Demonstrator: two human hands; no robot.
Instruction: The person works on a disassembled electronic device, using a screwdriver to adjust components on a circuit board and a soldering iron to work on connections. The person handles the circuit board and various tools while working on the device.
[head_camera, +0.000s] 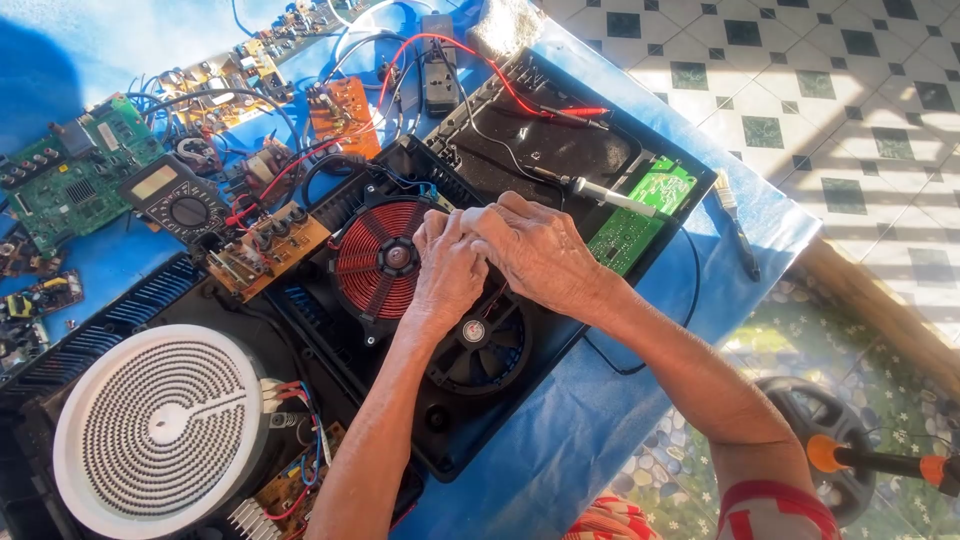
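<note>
From the head camera, looking down, we see our left hand (447, 268) and our right hand (535, 250) brought together over an opened cooker housing (560, 150), knuckles up and fingers curled inward, the two hands touching each other at the fingertips. Both are bunched, not spread, and seem to pinch something small between them, but the thing itself is hidden under the fingers, so we cannot tell what it is. Just to the left of our left hand, touching distance away, lies the red coil (380, 258), a flat round disc. Directly below our wrists sits the black fan (480, 345); our left forearm crosses over its edge. Just beyond our right hand a soldering iron (612, 196) lies with its long axis running from upper left to lower right, its tip end toward our fingers, and next to it a green board (640, 215) slants the same way. The right hand is the nearer one to both. Farther to our left, well apart, are a meter (175, 200), a brown board (268, 250) and a white round heating plate (160, 425), all on a blue cloth (560, 420).
</note>
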